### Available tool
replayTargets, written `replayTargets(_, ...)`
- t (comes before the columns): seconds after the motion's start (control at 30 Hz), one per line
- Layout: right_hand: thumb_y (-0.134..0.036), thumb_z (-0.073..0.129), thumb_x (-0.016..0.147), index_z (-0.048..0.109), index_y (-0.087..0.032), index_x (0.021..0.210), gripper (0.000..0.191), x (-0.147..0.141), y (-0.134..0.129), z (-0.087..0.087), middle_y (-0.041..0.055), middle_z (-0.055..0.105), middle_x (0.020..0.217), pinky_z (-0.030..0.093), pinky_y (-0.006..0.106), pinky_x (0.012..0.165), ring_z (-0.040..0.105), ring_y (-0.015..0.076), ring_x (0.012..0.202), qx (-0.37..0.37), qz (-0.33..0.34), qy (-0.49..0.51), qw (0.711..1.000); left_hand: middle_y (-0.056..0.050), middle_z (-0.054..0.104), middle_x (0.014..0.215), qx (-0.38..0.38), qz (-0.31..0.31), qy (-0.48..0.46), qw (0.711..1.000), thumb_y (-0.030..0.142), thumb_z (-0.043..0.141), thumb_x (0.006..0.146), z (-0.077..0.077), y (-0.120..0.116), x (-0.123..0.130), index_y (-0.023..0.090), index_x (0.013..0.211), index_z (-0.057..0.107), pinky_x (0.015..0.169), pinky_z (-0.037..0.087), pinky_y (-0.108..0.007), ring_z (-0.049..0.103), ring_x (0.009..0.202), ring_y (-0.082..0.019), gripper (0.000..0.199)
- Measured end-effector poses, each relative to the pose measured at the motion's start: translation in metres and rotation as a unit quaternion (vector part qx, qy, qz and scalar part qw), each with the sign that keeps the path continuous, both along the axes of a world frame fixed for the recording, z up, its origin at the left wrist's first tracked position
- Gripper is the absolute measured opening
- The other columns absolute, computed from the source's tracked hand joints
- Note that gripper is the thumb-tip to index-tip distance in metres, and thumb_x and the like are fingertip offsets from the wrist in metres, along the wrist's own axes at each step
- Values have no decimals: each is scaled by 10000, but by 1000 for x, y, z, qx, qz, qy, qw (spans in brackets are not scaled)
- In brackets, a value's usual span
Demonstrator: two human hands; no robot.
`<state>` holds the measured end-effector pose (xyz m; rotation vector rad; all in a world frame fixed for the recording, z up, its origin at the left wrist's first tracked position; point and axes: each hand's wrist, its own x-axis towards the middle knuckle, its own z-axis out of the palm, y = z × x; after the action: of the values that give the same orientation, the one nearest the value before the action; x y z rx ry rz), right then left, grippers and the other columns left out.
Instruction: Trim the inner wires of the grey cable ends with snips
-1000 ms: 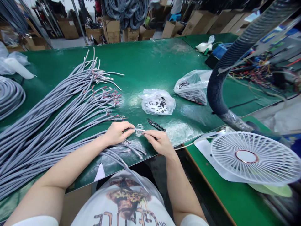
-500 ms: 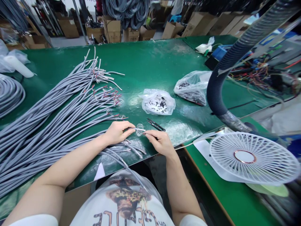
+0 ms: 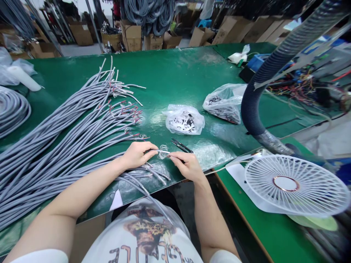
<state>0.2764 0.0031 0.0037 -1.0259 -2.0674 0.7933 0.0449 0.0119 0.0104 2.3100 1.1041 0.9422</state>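
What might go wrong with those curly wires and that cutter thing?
The thin strands might snag or prick, because they curl around the cable between the left hand and right hand. The black snips lie close beyond the right hand, so a careless reach might end in a cut.

Green-topped workbench (image 3: 175,76), cardboard boxes (image 3: 133,36) beyond its far edge, grey floor (image 3: 72,50), slanting metal pole (image 3: 94,25)

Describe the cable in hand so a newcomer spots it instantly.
On the green bench, go to the near side, where the left hand and right hand nearly meet. The cable spans the gap between them. Unlike the grey cables lying bundled leftward, it is held, thin pale strands looping around it.
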Motion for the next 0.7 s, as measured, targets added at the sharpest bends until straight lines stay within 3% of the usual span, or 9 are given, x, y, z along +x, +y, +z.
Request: replayTargets(0.7, -203, 526, 877, 731, -189, 903, 208, 1, -1, 0, 67, 754, 910, 575, 285, 757, 716, 175, 781, 24, -6, -13, 1000, -40, 718, 794, -8, -2, -2, 1000, 290, 533, 895, 0, 0, 0, 161, 909, 690, 673, 502, -208, 643, 660, -108, 203)
